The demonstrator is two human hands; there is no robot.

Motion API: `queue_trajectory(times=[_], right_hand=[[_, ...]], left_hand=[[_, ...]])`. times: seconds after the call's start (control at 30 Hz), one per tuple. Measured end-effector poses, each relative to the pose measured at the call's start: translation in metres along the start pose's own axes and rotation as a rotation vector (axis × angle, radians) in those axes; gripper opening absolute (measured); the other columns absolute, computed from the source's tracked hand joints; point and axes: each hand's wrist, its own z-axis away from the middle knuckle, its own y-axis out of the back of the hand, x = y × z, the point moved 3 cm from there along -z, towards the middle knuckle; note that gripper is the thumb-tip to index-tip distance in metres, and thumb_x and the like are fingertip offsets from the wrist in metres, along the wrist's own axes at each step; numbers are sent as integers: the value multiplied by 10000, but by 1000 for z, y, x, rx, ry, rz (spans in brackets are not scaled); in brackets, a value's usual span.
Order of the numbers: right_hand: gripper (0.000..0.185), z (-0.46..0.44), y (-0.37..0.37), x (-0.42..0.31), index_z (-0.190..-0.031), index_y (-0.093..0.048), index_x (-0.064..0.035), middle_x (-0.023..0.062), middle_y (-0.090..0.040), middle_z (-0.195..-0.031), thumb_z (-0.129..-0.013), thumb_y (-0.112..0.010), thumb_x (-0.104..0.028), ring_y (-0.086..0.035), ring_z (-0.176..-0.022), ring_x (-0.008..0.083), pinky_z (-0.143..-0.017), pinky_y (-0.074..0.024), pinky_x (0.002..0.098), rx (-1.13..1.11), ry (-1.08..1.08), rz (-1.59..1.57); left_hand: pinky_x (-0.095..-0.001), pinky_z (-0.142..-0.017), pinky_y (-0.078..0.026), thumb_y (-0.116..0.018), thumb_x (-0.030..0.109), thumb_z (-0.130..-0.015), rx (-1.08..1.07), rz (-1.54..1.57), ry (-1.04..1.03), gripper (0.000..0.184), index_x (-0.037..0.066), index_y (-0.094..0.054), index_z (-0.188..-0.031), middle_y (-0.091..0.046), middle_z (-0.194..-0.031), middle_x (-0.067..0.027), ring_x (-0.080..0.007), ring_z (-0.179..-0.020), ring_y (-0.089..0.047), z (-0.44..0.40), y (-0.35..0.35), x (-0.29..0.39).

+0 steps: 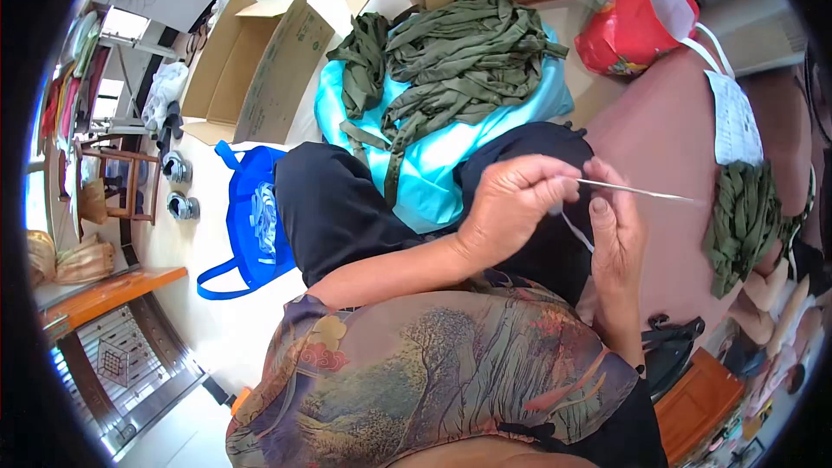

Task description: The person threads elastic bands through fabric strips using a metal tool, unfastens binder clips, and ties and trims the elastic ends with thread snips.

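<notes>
My left hand (pixel 511 204) is closed in a pinch on a thin pale strip (pixel 650 192), which points right, across my right fingers. A white loop (pixel 576 232) hangs below the pinch. My right hand (pixel 617 230) is raised close beside it, thumb apart from the fingers, with no clear grip on the strip. Beyond my knees, a heap of dark green fabric strips (pixel 468 56) lies on a shiny turquoise bag (pixel 433 182). At the right, another green bundle (pixel 741 225) rests beside a pale printed sheet (pixel 737 117).
Open cardboard boxes (pixel 282 69) stand at the back and left. A blue bag (pixel 247 247) lies left of my knees. At the back right is a red bag (pixel 620 30) near a brownish-pink surface (pixel 663 134). A black bag (pixel 676 351) sits at the lower right.
</notes>
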Motion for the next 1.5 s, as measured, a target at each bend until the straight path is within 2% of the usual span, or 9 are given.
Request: queue_trajectory(times=[0.17, 0.37, 0.5, 0.77, 0.9, 1.03, 1.33, 1.43, 1.5], right_hand=[[213, -30, -32, 17, -1048, -606, 46, 128, -661, -1062, -974, -554, -146, -612, -886, 154, -797, -486, 274, -128, -103, -266], [259, -66, -56, 14, -969, -543, -21, 74, -594, -731, -1014, -484, -269, -513, -560, 97, -514, -434, 228, -29, -327, -724], [254, -74, -69, 28, -993, -553, -14, 15, -486, -649, -1005, -498, -261, -379, -502, 43, -411, -279, 194, -88, -426, -786], [210, -89, -70, 41, -1049, -531, 0, 5, -446, -616, -997, -487, -198, -374, -506, 58, -424, -271, 206, -102, -362, -945], [228, -92, -66, 47, -1034, -527, -3, 13, -456, -617, -989, -519, -227, -398, -511, 72, -427, -284, 213, -60, -344, -986], [232, -97, -68, 50, -1022, -527, -5, 15, -474, -640, -979, -546, -232, -424, -525, 79, -442, -304, 219, -63, -383, -1011], [183, -112, -71, 57, -1008, -565, 9, 14, -514, -691, -963, -574, -167, -467, -556, 67, -477, -357, 220, -90, -450, -998], [180, -115, -72, 58, -998, -580, 12, 8, -516, -693, -960, -581, -164, -483, -569, 62, -483, -368, 216, -75, -474, -962], [182, -115, -72, 59, -993, -580, 13, 5, -514, -689, -959, -583, -166, -484, -568, 61, -482, -368, 214, -70, -482, -961]], left_hand=[[-257, -710, -487, -691, 94, -856, -53, -306, -105, 119, -5, -683, -922, -667, -822, -47, -119, -784, -611, -10, 10, -5], [-312, -689, -492, -715, 93, -819, -189, -429, -380, 75, 29, -690, -848, -659, -793, -80, -202, -769, -633, -25, 28, -19], [-287, -722, -517, -701, 96, -817, -160, -234, 288, 110, 14, -709, -889, -705, -822, -56, -125, -768, -648, -48, 88, -53], [-402, -740, -521, -638, 170, -783, 374, -1068, -104, 159, 56, -708, -868, -695, -851, -134, -342, -815, -654, -152, 213, -76], [-430, -785, -502, -640, 190, -804, 387, -1214, -327, 127, 92, -703, -855, -685, -892, -122, -325, -876, -637, -222, 201, -75], [-430, -804, -496, -622, 205, -823, 270, -1235, -382, 155, 89, -705, -883, -676, -904, -138, -332, -892, -632, -279, 162, -75], [-407, -842, -495, -760, 350, -739, 316, -1198, 215, 382, 61, -713, -985, -699, -970, -161, -315, -962, -651, -368, 138, -103], [-364, -815, -498, -783, 265, -727, 259, -963, 158, 378, 12, -697, -994, -706, -920, -143, -251, -893, -664, -378, 150, -105], [-306, -685, -471, -773, 157, -746, 245, -518, 137, 190, 27, -692, -859, -666, -798, -43, -156, -727, -589, -374, 151, -72]])
